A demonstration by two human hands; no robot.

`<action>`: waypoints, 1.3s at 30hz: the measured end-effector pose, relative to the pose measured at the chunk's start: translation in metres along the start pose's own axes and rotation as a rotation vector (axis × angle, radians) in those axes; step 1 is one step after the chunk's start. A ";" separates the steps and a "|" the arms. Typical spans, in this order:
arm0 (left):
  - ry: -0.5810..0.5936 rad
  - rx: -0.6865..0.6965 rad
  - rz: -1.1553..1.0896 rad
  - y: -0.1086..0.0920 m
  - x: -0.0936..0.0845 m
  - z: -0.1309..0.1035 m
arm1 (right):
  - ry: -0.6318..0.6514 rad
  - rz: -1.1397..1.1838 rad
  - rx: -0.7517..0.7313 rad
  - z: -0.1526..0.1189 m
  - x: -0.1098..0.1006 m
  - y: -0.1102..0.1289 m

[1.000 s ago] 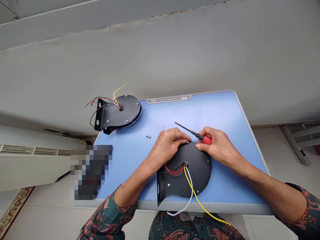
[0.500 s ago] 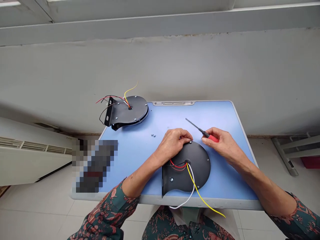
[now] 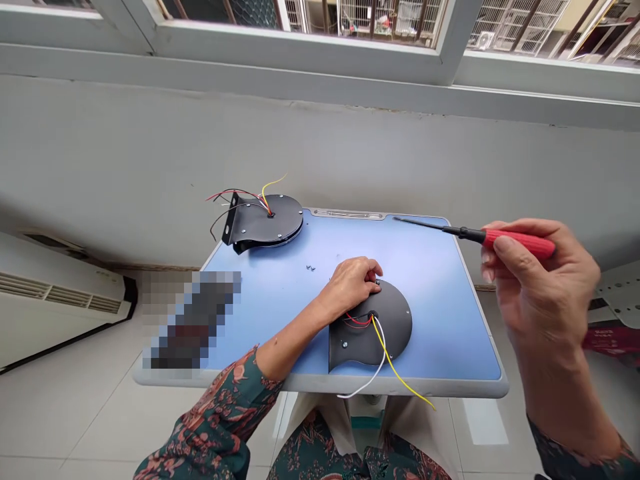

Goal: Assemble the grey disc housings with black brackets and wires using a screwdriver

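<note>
My left hand [image 3: 353, 283] rests over the upper edge of a black round metal housing [image 3: 395, 333]. Its fingers are closed in a pinch at a small screw [image 3: 378, 283] by the housing's rim. Red, black, white wires and a yellow wire [image 3: 407, 388] come out of the central hole and trail over the table's front edge. Raised to the right, beyond the table, my right hand [image 3: 543, 287] is closed around the red handle of a screwdriver [image 3: 520, 241]. Its dark shaft points left, apart from the housing.
A second black housing [image 3: 265, 223] with wires lies at the table's [image 3: 440, 300] back left corner. Loose screws [image 3: 311, 268] sit near the middle. A blurred dark item [image 3: 195, 323] lies at the left. Behind are a wall and a window [image 3: 300, 40].
My right hand has moved right and up toward the camera with the screwdriver, away from the housing. My left hand stays at the rim. The view has tilted up, showing the window.
</note>
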State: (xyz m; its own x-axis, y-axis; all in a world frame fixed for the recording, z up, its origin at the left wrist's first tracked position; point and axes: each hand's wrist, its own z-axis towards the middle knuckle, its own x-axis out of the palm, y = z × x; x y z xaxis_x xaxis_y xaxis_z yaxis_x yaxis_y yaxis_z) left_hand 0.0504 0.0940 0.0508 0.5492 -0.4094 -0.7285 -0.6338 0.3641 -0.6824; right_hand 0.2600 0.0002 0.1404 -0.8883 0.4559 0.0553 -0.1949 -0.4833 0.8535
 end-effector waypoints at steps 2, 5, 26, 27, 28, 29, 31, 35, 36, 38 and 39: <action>-0.022 -0.020 0.008 -0.002 0.002 0.000 | -0.042 0.104 0.003 0.009 0.011 -0.009; -0.034 -0.022 0.021 -0.003 0.004 -0.001 | -0.100 0.166 -0.046 0.019 0.025 -0.025; -0.047 0.011 0.037 -0.002 0.001 -0.006 | 0.079 -0.407 -0.443 -0.024 0.042 -0.078; -0.044 0.009 0.038 -0.002 0.002 -0.006 | 0.082 -0.408 -0.450 -0.024 0.042 -0.078; -0.042 0.007 0.039 -0.001 0.002 -0.006 | 0.085 -0.409 -0.460 -0.024 0.043 -0.078; -0.042 0.005 0.041 0.000 0.003 -0.005 | 0.090 -0.412 -0.470 -0.024 0.043 -0.078; -0.042 0.005 0.044 0.001 0.004 -0.005 | 0.097 -0.422 -0.485 -0.024 0.043 -0.079; -0.045 0.002 0.049 0.000 0.004 -0.006 | 0.074 -0.454 -0.488 -0.023 0.043 -0.080; -0.046 0.002 0.050 0.000 0.004 -0.006 | 0.064 -0.463 -0.490 -0.023 0.042 -0.080; -0.049 0.006 0.052 0.000 0.004 -0.006 | 0.055 -0.473 -0.500 -0.023 0.041 -0.080; -0.053 0.011 0.054 0.000 0.004 -0.006 | 0.055 -0.473 -0.506 -0.022 0.041 -0.080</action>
State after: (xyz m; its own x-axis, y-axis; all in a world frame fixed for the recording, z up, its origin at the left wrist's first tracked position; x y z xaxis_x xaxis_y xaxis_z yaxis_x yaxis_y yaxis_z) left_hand 0.0495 0.0873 0.0484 0.5427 -0.3436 -0.7664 -0.6578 0.3935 -0.6422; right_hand 0.2299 0.0411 0.0627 -0.6774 0.6712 -0.3011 -0.7243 -0.5371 0.4323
